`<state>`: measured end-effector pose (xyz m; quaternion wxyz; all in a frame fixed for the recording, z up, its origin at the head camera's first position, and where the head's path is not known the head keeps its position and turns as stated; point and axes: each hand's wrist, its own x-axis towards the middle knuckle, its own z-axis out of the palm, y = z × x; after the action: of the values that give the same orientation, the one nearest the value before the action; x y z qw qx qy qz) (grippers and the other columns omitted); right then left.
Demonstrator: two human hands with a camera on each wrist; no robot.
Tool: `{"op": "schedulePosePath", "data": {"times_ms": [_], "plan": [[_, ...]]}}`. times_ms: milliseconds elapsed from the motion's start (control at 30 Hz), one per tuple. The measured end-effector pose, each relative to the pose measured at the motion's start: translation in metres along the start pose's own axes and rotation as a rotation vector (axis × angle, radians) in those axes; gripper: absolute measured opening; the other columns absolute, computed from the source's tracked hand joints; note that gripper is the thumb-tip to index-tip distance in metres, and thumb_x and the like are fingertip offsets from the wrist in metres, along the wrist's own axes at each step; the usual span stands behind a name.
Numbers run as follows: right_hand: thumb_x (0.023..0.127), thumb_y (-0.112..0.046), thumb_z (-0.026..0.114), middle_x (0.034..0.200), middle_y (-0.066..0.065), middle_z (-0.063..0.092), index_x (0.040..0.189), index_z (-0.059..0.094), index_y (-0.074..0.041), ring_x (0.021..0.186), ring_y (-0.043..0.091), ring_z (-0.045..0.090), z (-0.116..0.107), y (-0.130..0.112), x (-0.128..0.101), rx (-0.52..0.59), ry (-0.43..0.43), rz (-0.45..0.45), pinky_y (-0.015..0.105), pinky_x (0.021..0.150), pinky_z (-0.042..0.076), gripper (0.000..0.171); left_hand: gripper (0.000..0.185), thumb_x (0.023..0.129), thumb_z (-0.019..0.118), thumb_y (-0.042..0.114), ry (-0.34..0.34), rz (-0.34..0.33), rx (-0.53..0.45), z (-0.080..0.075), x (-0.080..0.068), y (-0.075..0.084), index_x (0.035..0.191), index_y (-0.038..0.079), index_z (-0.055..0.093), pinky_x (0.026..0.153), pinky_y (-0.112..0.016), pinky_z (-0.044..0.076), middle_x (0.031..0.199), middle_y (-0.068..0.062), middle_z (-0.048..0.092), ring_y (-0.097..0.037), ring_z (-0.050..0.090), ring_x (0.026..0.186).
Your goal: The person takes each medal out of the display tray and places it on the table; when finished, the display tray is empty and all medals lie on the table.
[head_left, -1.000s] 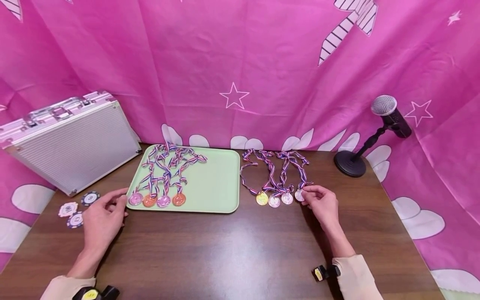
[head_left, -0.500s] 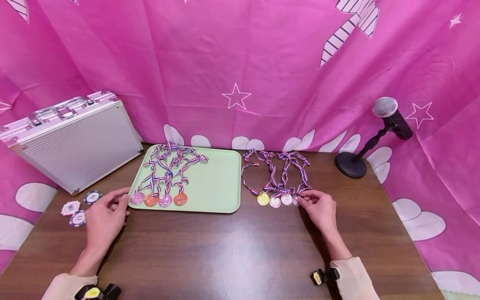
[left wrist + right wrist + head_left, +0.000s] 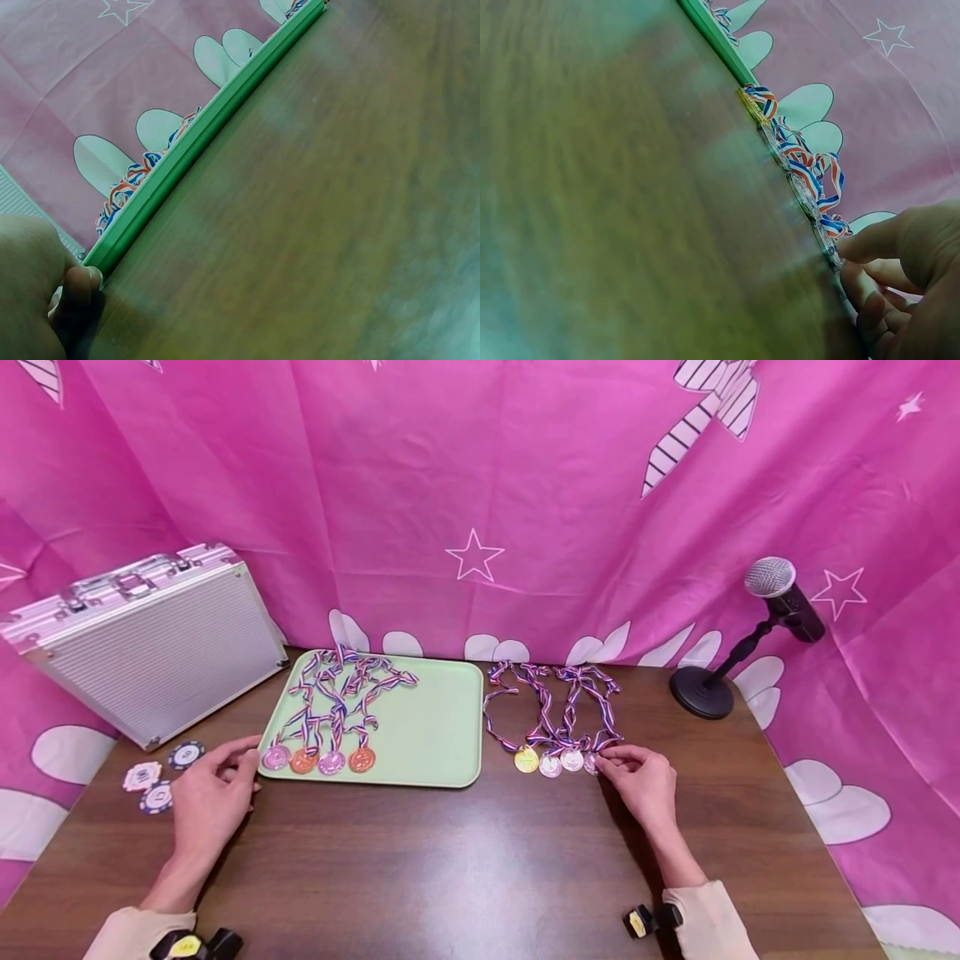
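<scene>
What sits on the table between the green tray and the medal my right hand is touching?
Head view: three more medals, a gold medal and two silver medals, lie between the tray and the right hand.

Right hand (image 3: 643, 779) pinches silver medal (image 3: 592, 763) on table (image 3: 465, 860); left hand (image 3: 206, 797) rests beside green tray (image 3: 435, 727).

I see on my screen two bare hands, the left hand (image 3: 206, 797) and the right hand (image 3: 643, 781), with no gloves, rings or watch on them. Both forearms come out of long sleeves of a pale beige cloth, the left sleeve (image 3: 131, 937) and the right sleeve (image 3: 708, 920), and each cuff ends near the wrist. At each wrist there is a small black device with a round yellow mark on it, the left device (image 3: 191, 946) and the right device (image 3: 649, 921); the mark is too small for me to read.
</scene>
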<state>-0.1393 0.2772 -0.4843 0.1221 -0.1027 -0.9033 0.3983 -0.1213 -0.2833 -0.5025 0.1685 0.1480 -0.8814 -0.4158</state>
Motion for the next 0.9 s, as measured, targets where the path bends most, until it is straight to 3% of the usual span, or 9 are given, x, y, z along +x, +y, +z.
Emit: {"op": "schedulePosePath", "data": {"times_ms": [367,700,900], "plan": [[0.091,-0.012,0.092,0.079,0.007,0.080,0.099,0.088,-0.004,0.060,-0.001,0.063,0.007,-0.005,-0.015,0.128,0.020,0.024,0.016,0.056,0.046,0.012,0.031,0.110,0.066,0.022,0.002,0.007,0.005,0.000,-0.001,0.002,0.134,0.006,0.079,0.041,-0.022,0.045,0.084,-0.008,0.073,-0.004,0.059,0.047],[0.088,0.000,0.091,0.084,0.013,0.080,0.102,0.086,-0.001,0.061,0.003,0.064,0.027,-0.035,-0.032,0.254,-0.052,-0.082,0.014,0.054,0.047,0.015,0.031,0.110,0.067,0.023,0.006,0.006,0.009,0.000,0.000,0.001,0.134,0.007,0.080,0.041,-0.022,0.044,0.083,-0.006,0.075,-0.003,0.059,0.047],[0.087,-0.001,0.091,0.073,0.005,0.072,0.098,0.086,-0.004,0.061,0.002,0.058,0.047,-0.056,-0.040,0.275,-0.089,-0.164,0.015,0.057,0.045,0.013,0.031,0.110,0.067,0.023,0.006,0.007,0.011,0.000,0.000,0.001,0.133,0.007,0.080,0.041,-0.021,0.043,0.081,-0.004,0.074,-0.003,0.059,0.047]]}}
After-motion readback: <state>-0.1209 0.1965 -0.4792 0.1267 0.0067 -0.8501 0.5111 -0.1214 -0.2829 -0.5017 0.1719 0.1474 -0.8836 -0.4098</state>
